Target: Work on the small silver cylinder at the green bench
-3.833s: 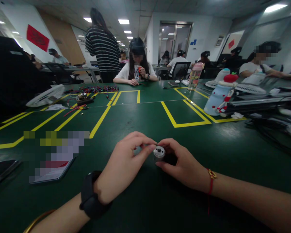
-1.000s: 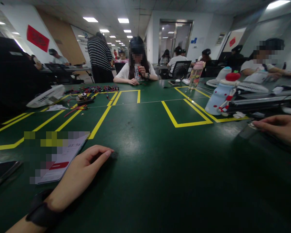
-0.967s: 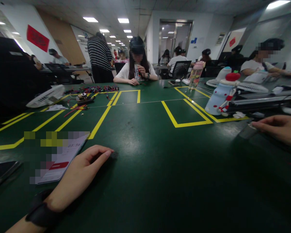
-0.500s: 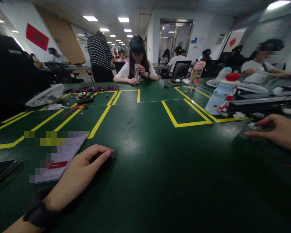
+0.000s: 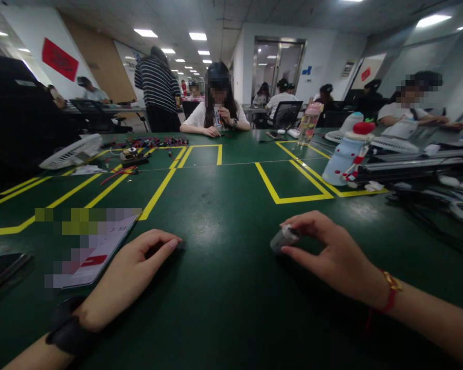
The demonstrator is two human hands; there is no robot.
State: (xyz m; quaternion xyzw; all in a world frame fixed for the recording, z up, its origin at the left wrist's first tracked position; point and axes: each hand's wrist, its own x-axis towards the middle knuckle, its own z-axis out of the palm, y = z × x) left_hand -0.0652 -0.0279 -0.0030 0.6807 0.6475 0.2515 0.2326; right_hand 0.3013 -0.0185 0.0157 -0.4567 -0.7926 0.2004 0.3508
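A: Where was the short gray metal cylinder [image 5: 281,241]?

B: Between the thumb and fingers of the bare right hand [image 5: 332,259], tilted, its silvery end toward that hand. It was at or over the dark green table [image 5: 216,298]; whether its lower end touched, I couldn't tell.

A: And the bare left hand [image 5: 137,264]?

B: It rested on the table, well apart from the cylinder, just beside a flat phone with a lit screen [image 5: 85,273]. Thumb and forefinger were drawn together. A dark smudge lay at the tips; I couldn't say whether it was a small piece or shadow.

A: How far along was the handling?

B: Partway, I'd judge: the cylinder was securely in the grip but not released, and the left hand was not on it.

A: Any writing?

B: The phone showed dark digits, perhaps "3:58", too blurred to swear to; much of its screen was pixelated. The red paper sheet on the left wall [image 5: 59,60] bore dark marks I couldn't read. I saw no legible brand on the cylinder or the light-blue bottle with a red top [image 5: 337,160].
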